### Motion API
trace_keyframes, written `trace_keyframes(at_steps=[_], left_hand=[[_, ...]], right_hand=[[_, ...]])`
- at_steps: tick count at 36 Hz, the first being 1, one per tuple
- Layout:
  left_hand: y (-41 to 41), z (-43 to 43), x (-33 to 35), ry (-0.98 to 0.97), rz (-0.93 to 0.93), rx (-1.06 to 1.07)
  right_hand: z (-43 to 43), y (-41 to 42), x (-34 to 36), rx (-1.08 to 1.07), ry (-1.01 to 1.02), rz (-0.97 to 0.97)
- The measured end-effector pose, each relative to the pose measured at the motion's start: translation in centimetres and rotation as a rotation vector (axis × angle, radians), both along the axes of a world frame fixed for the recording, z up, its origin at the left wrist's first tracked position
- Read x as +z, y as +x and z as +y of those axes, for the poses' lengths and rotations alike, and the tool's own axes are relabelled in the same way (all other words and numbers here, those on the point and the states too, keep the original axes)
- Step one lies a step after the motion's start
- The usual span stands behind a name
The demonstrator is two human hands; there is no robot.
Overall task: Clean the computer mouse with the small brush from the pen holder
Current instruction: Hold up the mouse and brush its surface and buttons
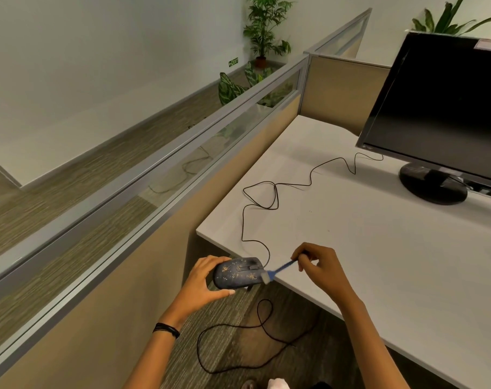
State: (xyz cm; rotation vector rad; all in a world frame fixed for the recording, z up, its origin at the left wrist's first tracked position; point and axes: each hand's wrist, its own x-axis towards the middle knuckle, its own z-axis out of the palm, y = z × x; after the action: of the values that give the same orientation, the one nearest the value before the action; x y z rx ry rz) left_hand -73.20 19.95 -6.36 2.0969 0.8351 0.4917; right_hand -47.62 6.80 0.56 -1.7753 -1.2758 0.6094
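Observation:
My left hand (203, 279) grips a dark computer mouse (237, 272), held in the air just off the desk's near-left corner. Yellowish crumbs speckle the mouse's top. My right hand (318, 265) pinches the handle of a small blue brush (278, 269). Its pale bristle head touches the mouse's front right edge. The mouse's black cable (275, 192) runs from its front, loops over the desk and leads toward the monitor. The pen holder is not in view.
A black monitor (440, 108) stands on its round base at the back right of the white desk (379, 248). A tan partition with a glass top borders the desk's left side. Another black cable (238, 332) loops on the carpet below. Potted plants stand behind.

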Motion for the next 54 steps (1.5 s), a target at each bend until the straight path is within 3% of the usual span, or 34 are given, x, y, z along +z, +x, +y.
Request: trace_keyframes(at_steps=[24,29,33,40,46,54], left_hand=[[-0.2,-0.3,0.5,-0.029,-0.002,0.008],[-0.3,-0.4,0.6,-0.029,-0.003,0.005],[-0.3,-0.5,0.6,-0.030,-0.002,0.002],[-0.5,-0.3,0.7,-0.030,-0.004,0.001],[-0.6,-0.2,0.7,-0.035,-0.005,0.003],[-0.7,-0.2,0.6,-0.021,-0.020,0.006]], right_hand=[[0.0,-0.4,0.0,0.053,-0.003,-0.015],[0.1,-0.2,-0.4,-0.029,-0.043,-0.077],[0.2,-0.6,-0.1,-0.055,0.033,-0.013],[0.1,-0.4,-0.7,-0.097,-0.005,-0.030],[0.3,-1.1,-0.2,-0.048,0.047,0.103],[0.3,-1.0,-0.4,-0.092,0.071,0.085]])
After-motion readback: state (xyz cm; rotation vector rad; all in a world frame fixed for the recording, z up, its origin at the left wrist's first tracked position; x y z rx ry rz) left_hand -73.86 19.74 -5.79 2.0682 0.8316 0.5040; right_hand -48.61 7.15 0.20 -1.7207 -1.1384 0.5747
